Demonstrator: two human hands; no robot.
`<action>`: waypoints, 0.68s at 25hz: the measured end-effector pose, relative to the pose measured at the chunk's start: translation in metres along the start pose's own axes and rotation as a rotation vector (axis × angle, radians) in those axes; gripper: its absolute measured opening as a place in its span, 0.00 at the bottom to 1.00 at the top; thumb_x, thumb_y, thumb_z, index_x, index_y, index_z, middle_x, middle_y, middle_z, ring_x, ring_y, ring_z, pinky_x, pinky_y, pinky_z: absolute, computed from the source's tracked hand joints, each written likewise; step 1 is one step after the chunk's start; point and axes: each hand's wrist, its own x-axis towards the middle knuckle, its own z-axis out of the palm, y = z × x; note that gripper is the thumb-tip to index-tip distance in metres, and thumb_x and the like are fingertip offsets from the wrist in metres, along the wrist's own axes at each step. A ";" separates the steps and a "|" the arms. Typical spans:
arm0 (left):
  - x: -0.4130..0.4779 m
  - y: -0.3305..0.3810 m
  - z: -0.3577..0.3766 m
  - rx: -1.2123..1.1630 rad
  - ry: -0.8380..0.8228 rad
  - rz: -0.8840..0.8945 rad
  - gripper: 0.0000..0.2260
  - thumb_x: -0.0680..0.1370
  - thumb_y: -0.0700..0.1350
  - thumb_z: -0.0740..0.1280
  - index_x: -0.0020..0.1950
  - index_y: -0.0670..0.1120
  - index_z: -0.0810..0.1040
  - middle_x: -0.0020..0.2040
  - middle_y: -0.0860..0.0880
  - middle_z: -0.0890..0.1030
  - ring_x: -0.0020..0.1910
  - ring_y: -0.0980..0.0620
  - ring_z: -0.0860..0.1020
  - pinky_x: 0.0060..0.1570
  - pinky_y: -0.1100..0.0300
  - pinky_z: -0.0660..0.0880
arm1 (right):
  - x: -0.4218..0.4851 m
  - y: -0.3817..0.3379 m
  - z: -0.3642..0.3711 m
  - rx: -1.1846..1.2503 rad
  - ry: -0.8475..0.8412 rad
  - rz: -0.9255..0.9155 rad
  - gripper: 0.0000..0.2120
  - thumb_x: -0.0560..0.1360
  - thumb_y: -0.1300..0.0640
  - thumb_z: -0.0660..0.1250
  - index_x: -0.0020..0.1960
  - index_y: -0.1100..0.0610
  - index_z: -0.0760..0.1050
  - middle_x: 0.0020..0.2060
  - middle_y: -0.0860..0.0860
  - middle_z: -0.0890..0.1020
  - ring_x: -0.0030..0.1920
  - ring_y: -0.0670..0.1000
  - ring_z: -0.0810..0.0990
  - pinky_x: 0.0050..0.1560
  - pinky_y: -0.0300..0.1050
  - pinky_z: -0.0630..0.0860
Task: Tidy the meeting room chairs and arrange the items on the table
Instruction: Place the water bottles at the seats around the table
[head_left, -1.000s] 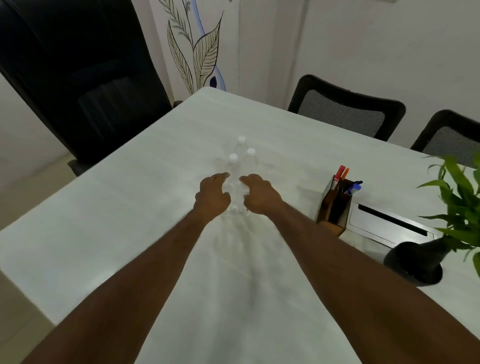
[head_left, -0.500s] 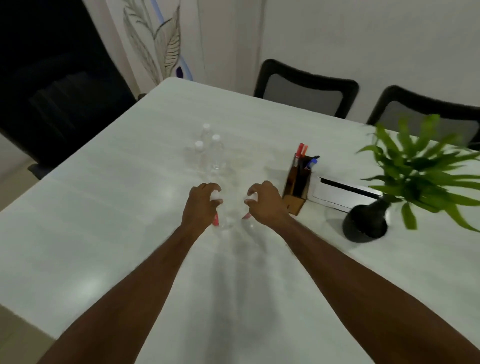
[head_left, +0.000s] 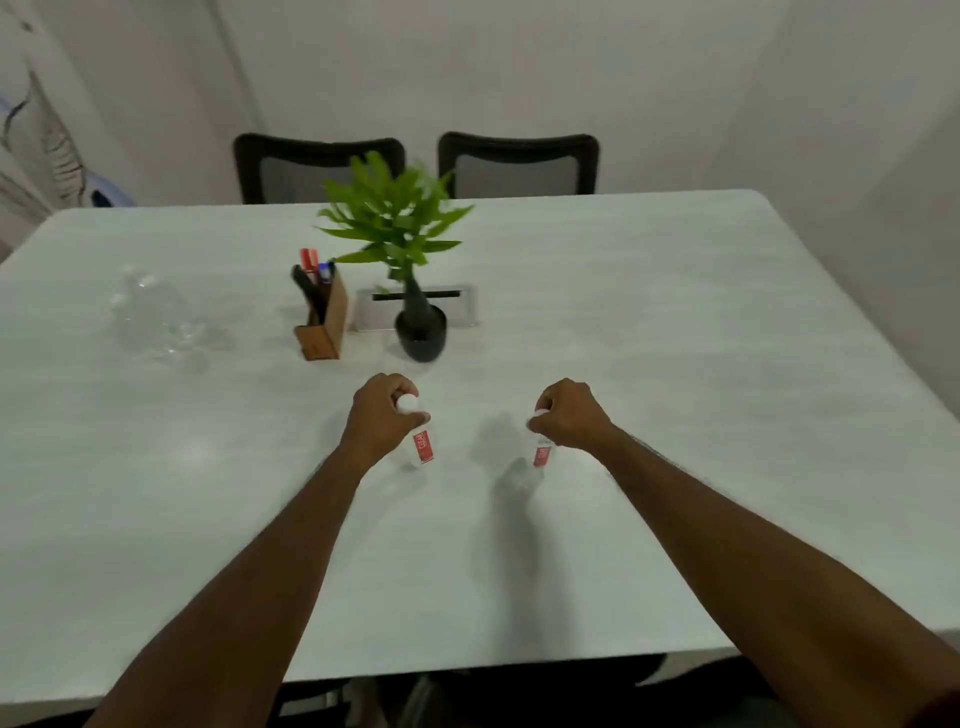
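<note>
Two bottles, each gripped under one hand (head_left: 382, 415).

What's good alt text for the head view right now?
A person's left hand and right hand each grip a clear water bottle, left bottle and right bottle, by the neck over a pale table. Beyond stand a pen holder, a potted plant and, far left, more clear bottles; two chairs sit at the far edge.
</note>
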 end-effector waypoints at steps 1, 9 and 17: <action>-0.008 0.017 0.017 -0.009 -0.011 0.013 0.14 0.65 0.42 0.79 0.45 0.47 0.76 0.46 0.47 0.79 0.43 0.53 0.75 0.39 0.67 0.68 | -0.010 0.019 -0.015 0.029 0.008 0.027 0.04 0.64 0.63 0.72 0.37 0.64 0.79 0.36 0.56 0.82 0.32 0.52 0.77 0.33 0.43 0.74; -0.052 0.094 0.079 -0.019 -0.036 0.044 0.14 0.65 0.41 0.79 0.44 0.49 0.76 0.44 0.51 0.78 0.43 0.54 0.76 0.40 0.66 0.72 | -0.043 0.102 -0.057 0.066 -0.055 0.041 0.09 0.64 0.65 0.72 0.39 0.71 0.78 0.33 0.57 0.78 0.32 0.52 0.76 0.35 0.47 0.74; -0.071 0.100 0.070 0.083 -0.025 -0.041 0.15 0.66 0.42 0.78 0.46 0.48 0.76 0.46 0.50 0.78 0.45 0.52 0.76 0.43 0.64 0.71 | -0.047 0.116 -0.049 0.086 0.027 0.005 0.13 0.67 0.59 0.72 0.44 0.70 0.78 0.44 0.64 0.82 0.41 0.59 0.80 0.40 0.52 0.77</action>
